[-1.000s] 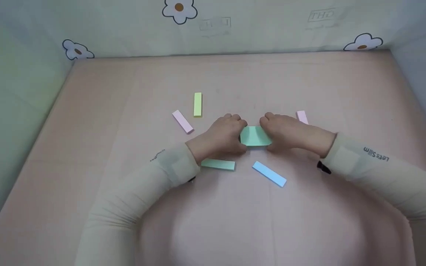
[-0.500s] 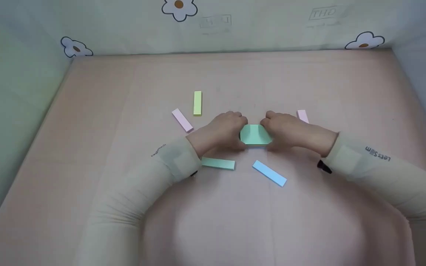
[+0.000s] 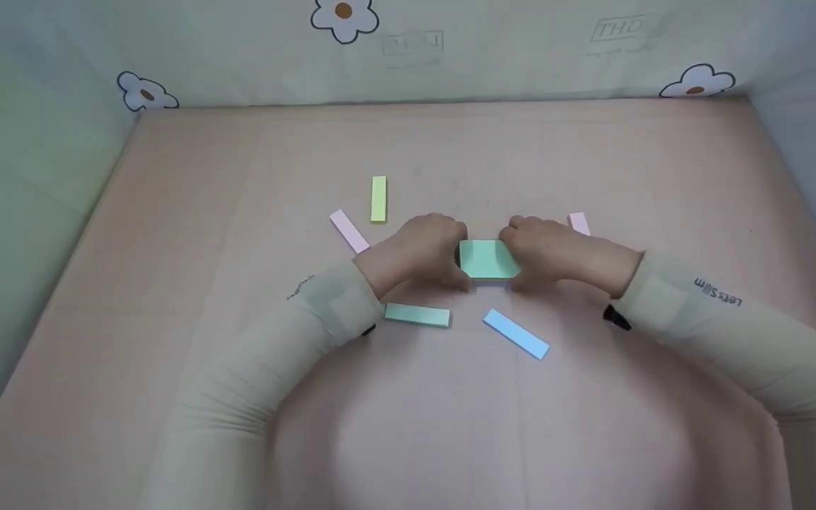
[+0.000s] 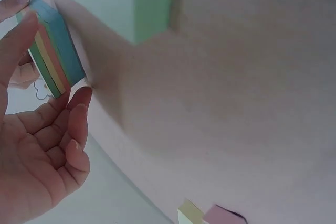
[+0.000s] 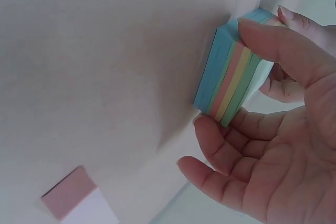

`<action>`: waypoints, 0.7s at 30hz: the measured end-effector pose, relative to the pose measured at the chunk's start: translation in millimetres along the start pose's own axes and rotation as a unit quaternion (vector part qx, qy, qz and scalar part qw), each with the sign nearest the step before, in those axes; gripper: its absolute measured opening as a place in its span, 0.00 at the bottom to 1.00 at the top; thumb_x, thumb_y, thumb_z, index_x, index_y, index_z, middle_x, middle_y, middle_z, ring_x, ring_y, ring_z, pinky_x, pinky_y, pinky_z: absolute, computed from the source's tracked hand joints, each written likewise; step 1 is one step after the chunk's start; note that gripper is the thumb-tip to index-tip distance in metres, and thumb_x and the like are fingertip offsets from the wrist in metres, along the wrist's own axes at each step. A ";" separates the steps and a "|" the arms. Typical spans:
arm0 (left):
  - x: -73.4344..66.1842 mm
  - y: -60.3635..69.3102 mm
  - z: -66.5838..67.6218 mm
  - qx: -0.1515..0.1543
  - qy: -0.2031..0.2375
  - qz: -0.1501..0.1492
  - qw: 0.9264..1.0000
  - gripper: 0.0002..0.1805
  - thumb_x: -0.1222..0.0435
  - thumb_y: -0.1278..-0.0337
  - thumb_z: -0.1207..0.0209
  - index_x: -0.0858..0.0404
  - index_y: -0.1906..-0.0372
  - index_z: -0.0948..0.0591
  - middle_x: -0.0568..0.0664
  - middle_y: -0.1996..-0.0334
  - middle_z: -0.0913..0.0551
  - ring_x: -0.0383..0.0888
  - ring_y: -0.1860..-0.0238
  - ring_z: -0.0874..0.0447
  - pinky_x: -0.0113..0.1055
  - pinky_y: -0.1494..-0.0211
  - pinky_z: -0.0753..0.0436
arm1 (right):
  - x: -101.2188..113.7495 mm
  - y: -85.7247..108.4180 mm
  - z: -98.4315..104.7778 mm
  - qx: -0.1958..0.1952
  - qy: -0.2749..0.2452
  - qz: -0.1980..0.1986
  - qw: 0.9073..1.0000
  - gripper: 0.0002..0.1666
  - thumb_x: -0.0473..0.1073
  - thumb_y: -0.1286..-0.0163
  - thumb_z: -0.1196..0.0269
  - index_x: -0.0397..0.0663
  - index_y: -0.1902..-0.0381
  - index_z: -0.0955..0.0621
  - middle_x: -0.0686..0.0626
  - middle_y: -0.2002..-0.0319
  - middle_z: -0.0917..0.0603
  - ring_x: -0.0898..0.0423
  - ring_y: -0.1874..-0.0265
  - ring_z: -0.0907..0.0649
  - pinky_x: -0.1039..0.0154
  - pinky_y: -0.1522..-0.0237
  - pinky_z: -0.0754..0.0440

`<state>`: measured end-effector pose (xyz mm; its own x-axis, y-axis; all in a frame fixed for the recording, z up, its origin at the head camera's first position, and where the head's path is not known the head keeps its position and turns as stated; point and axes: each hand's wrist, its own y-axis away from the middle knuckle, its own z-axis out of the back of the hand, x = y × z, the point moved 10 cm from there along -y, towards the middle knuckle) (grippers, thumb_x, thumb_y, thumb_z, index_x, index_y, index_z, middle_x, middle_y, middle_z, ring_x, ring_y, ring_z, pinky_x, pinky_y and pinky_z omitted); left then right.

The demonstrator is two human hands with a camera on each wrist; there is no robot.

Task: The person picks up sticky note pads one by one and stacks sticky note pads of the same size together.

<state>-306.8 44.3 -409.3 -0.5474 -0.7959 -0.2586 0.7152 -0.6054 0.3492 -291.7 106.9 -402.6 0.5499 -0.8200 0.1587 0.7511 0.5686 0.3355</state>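
A stack of sticky note pads with a pale green top stands between the hands in the head view. Its side shows blue, pink, yellow and green layers in the right wrist view. My left hand holds the stack's left end, thumb on the near side and fingers on the far side. At the right end my right hand grips it the same way. Below the left hand lies a narrow green pad, and to its right a narrow blue pad.
Farther back lie a narrow yellow pad and a narrow pink pad, left of the stack. Another pink pad is partly hidden behind the right hand. Pale fabric walls with flower prints border the pinkish surface.
The left hand has shifted very slightly left along the stack's end. The stack, the loose pads and the right hand look nearly the same.
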 end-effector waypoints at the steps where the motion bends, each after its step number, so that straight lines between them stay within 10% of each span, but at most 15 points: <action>1: -0.8 0.7 0.3 -0.005 -0.012 -0.005 1.000 0.28 0.47 0.57 0.36 0.61 0.54 0.23 0.47 0.68 0.22 0.44 0.65 0.29 0.34 0.61 0.29 | -0.9 0.2 -1.2 0.002 0.000 -0.004 1.000 0.31 0.42 0.51 0.32 0.30 0.52 0.27 0.39 0.61 0.24 0.48 0.65 0.26 0.54 0.60 0.26; 6: -5.2 3.7 1.0 -0.028 -0.060 -0.026 0.997 0.28 0.45 0.54 0.40 0.61 0.53 0.24 0.48 0.66 0.22 0.45 0.63 0.30 0.37 0.57 0.29 | -3.8 0.5 -4.5 0.005 -0.007 -0.017 1.000 0.30 0.41 0.50 0.33 0.31 0.50 0.27 0.39 0.59 0.24 0.47 0.63 0.26 0.54 0.58 0.26; 21: -0.2 5.5 0.6 -0.032 -0.022 -0.028 0.999 0.25 0.48 0.55 0.39 0.59 0.55 0.26 0.46 0.66 0.26 0.45 0.64 0.31 0.36 0.57 0.31 | -8.0 -0.9 -9.3 0.038 -0.013 -0.031 0.999 0.33 0.43 0.50 0.34 0.31 0.48 0.29 0.41 0.59 0.26 0.48 0.63 0.28 0.55 0.60 0.29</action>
<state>-303.0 41.1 -406.8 -0.6043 -0.7611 -0.2355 0.7089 -0.6486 0.2771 -293.4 113.5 -412.8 0.4923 -0.8559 0.1584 0.7534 0.5102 0.4148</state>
